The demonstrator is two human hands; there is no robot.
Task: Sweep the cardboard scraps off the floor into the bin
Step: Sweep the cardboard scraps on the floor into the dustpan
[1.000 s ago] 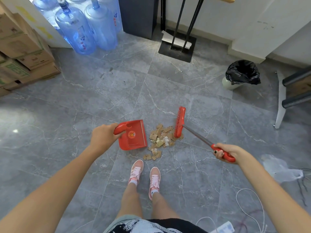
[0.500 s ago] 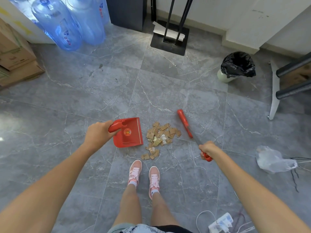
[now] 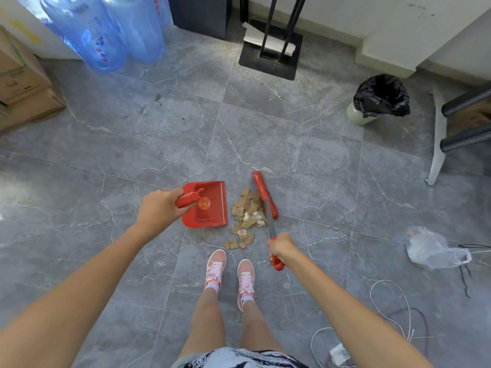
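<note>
Between red dustpan (image 3: 210,205) and red brush (image 3: 264,193) lie cardboard scraps (image 3: 247,216). Left hand (image 3: 159,212) grips the dustpan handle; right hand (image 3: 281,247) clasps the brush handle.

You've got bright, even daylight; glare patch on floor tiles (image 3: 10,192) at frame's left edge. Wide-angle bends the edges; water bottles (image 3: 106,30) upper left look smeared.

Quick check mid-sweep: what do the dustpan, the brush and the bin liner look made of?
Dustpan: glossy red moulded plastic, judging by its ribbed floor and one-piece handle. Brush: red head and grip, likely plastic, joined by a thin grey shaft that looks metal. Bin liner: thin black plastic film, crinkled and shiny, over a pale bin.
</note>
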